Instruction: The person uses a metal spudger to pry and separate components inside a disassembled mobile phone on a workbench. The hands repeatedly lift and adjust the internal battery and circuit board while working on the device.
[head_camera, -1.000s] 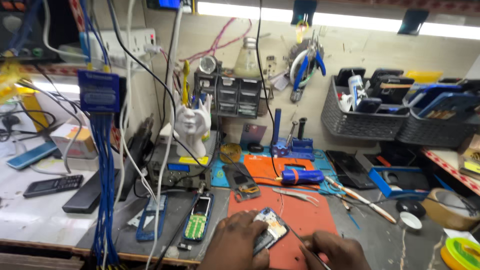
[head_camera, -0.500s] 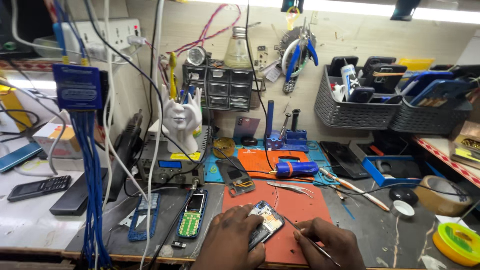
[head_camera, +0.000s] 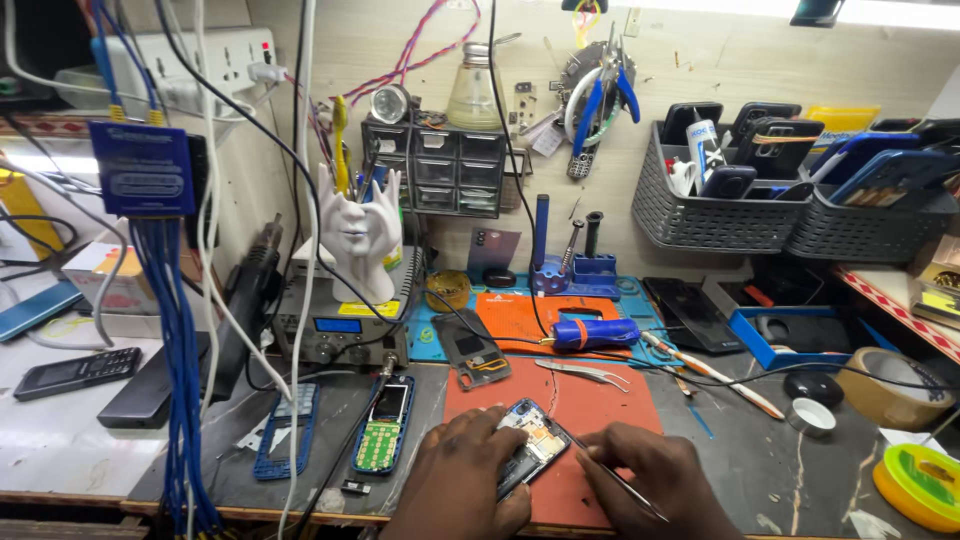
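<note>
An opened small phone (head_camera: 533, 442) with its circuit board showing lies on a red work mat (head_camera: 590, 405) at the bench's front edge. My left hand (head_camera: 465, 482) grips the phone from the left and pins it to the mat. My right hand (head_camera: 650, 480) holds thin metal tweezers (head_camera: 610, 475) whose tip points at the phone's right edge.
A green keypad phone (head_camera: 381, 425) and a blue phone frame (head_camera: 287, 430) lie to the left. Spare tweezers (head_camera: 585, 372), a blue tool (head_camera: 595, 333) and a phone part (head_camera: 475, 352) sit behind the mat. Blue cables (head_camera: 180, 380) hang at left; tape rolls (head_camera: 915, 480) at right.
The view has dipped and drawn closer to the bench. Both hands stay on the opened phone, and the tweezers remain at its right edge.
</note>
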